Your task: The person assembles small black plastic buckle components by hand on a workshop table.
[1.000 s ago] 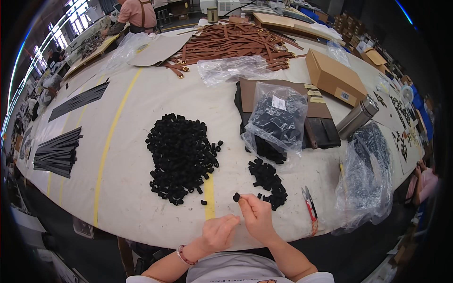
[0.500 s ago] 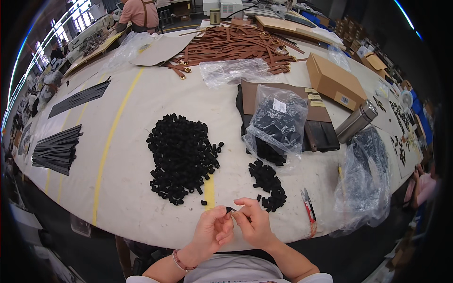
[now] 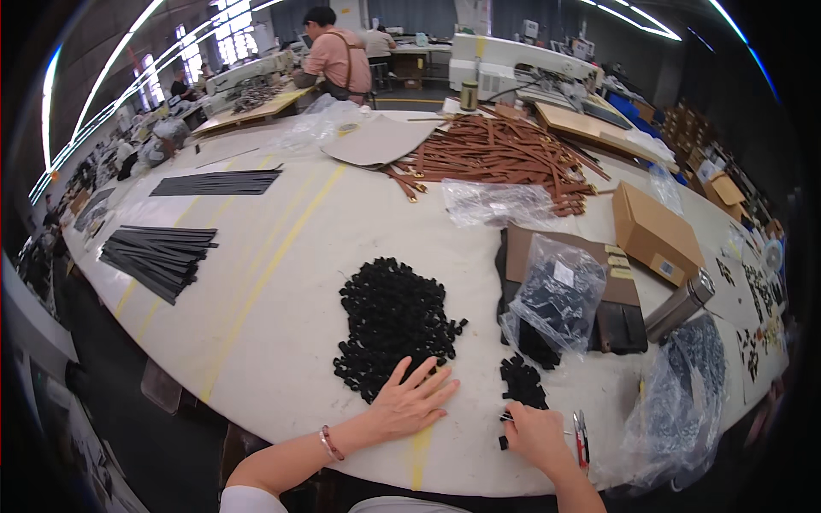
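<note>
My left hand (image 3: 412, 403) lies open with its fingers spread, fingertips at the near edge of a large pile of small black fabric loops (image 3: 395, 316). To its right, my right hand (image 3: 534, 434) is closed in a pinch beside a smaller heap of black loops (image 3: 522, 382). A thin silver tool (image 3: 506, 416) shows at its fingertips; most of it is hidden by the hand, so its exact kind is unclear. Red-handled thread snips (image 3: 581, 438) lie on the table just right of that hand.
Clear plastic bags (image 3: 676, 402) and a steel flask (image 3: 680, 305) are at the right, near a cardboard box (image 3: 654, 231). Brown leather straps with buckles (image 3: 505, 158) are heaped at the back. Dark strips (image 3: 162, 256) lie at the left. A person (image 3: 338, 56) sits beyond the table.
My hands, together over the near edge with a small black piece between them, have parted. The left has opened onto the large pile; the right has moved to the small heap. The view has tilted up.
</note>
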A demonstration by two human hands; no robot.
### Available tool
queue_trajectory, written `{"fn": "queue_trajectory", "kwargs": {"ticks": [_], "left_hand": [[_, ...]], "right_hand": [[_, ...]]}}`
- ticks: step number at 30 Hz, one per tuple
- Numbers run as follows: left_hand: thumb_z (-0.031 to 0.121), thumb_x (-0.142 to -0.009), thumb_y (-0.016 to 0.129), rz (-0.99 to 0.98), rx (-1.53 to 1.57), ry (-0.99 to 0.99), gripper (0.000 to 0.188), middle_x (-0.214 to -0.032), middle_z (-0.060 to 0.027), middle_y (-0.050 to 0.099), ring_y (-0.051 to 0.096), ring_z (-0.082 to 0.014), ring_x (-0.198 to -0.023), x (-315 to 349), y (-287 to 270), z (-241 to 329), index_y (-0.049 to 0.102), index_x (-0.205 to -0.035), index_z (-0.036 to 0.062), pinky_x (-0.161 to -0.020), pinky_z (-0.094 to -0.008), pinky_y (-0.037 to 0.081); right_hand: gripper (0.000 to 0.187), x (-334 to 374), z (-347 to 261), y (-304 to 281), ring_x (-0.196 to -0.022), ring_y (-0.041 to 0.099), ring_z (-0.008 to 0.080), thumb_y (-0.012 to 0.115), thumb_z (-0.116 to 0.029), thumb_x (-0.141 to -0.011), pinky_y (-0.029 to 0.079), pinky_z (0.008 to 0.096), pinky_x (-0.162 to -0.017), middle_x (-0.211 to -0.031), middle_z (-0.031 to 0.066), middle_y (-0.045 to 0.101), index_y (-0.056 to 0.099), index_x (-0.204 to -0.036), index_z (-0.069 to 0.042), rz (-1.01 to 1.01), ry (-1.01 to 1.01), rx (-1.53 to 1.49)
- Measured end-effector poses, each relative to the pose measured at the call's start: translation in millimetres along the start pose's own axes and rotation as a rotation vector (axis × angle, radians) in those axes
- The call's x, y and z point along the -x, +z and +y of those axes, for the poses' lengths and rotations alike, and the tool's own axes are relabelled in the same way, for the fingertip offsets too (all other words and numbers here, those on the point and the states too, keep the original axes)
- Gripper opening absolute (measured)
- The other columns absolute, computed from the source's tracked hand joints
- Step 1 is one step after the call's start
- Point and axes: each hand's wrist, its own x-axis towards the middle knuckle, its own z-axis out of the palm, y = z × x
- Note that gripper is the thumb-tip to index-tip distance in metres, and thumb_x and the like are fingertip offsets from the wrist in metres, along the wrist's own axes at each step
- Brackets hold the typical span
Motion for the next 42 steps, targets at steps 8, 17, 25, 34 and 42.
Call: {"fn": "queue_trajectory", "kwargs": {"ticks": [8,17,25,34,42], "left_hand": [[0.020,-0.065,0.064,0.239,0.082,-0.073,0.046,-0.115,-0.0100,0.045,0.038,-0.0252,-0.111,-10.1,-6.0,6.7,0.048,-0.106,0.0043,-0.093,-0.0403,0.028],[0.027,-0.081,0.051,-0.159,1.380,-0.651,0.027,-0.092,-0.0127,0.057,0.058,-0.0221,-0.073,-27.8,3.6,50.9,0.054,-0.094,0.0040,-0.062,-0.0331,0.048],[0.018,-0.074,0.051,0.137,0.384,0.004,0.019,-0.074,-0.0125,0.049,0.052,-0.0267,-0.059,-32.5,6.2,78.6,0.049,-0.082,0.0010,-0.044,-0.0355,0.042],[0.020,-0.077,0.046,0.151,0.403,0.125,0.018,-0.080,-0.0133,0.048,0.052,-0.0266,-0.058,-41.3,46.1,73.4,0.048,-0.086,0.0053,-0.046,-0.0369,0.042],[0.018,-0.078,0.048,0.116,0.436,0.075,0.015,-0.088,-0.0176,0.053,0.055,-0.0303,-0.061,-37.4,21.8,74.6,0.048,-0.086,0.0060,-0.049,-0.0387,0.043]], "right_hand": [[0.011,-0.9,-6.0,-18.1,-0.061,0.056,0.0338,0.051,-0.015,-0.075,0.042,0.0439,-0.055,-0.063,0.0168,0.055,0.047,-0.077,-0.005,-0.129,-0.144,0.077],[0.009,-11.1,-27.1,-17.8,-0.056,0.054,0.0323,0.054,-0.007,-0.074,0.043,0.0362,-0.053,-0.064,0.0163,0.055,0.055,-0.082,-0.004,0.160,-0.092,-0.383],[0.008,8.2,-7.6,-21.8,-0.059,0.054,0.0307,0.052,-0.006,-0.079,0.042,0.0348,-0.053,-0.066,0.0162,0.055,0.055,-0.083,0.000,0.385,-0.082,-0.404],[0.015,36.5,-15.6,-26.9,-0.060,0.056,0.0324,0.054,-0.018,-0.079,0.043,0.0366,-0.052,-0.064,0.0160,0.057,0.056,-0.087,-0.006,0.156,0.043,-0.312],[0.012,56.6,-22.2,-9.2,-0.066,0.053,0.0390,0.050,-0.014,-0.079,0.042,0.0433,-0.057,-0.071,0.0210,0.056,0.050,-0.087,-0.004,0.085,0.010,-0.316]]}}
